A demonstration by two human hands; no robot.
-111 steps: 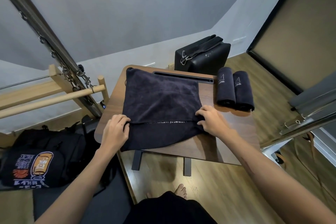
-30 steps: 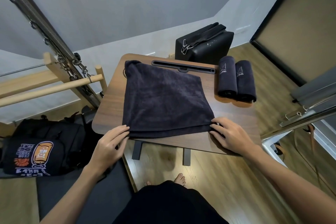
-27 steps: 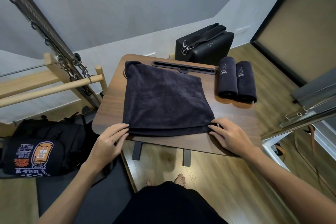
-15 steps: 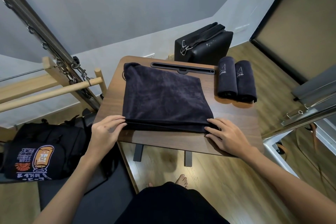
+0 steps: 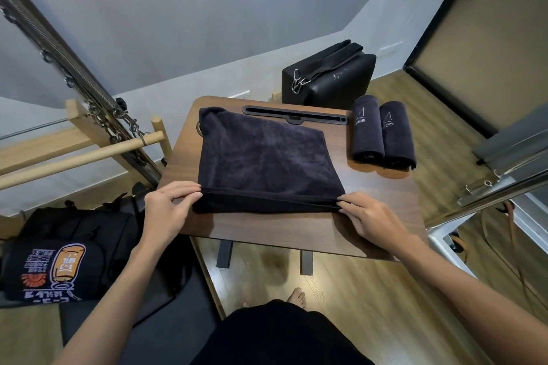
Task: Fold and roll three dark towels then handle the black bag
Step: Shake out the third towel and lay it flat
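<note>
A dark towel (image 5: 264,163) lies folded flat on the small wooden table (image 5: 281,228). My left hand (image 5: 169,210) pinches its near left corner and my right hand (image 5: 367,216) pinches its near right corner, both lifting the near edge a little off the table. Two rolled dark towels (image 5: 382,136) lie side by side at the table's right end. A black boxy bag (image 5: 329,77) with a strap and metal clips stands on the floor behind the table.
A black slot tray (image 5: 293,115) runs along the table's far edge. On the left are wooden bars with springs and chains (image 5: 89,148) and a black backpack with a printed shirt (image 5: 56,264). Metal rails (image 5: 504,175) stand at the right. My bare foot (image 5: 296,296) is under the table.
The towel's hanging near part was brought up onto the table. Both hands moved from the table's front edge inward and now raise the near edge of the folded towel.
</note>
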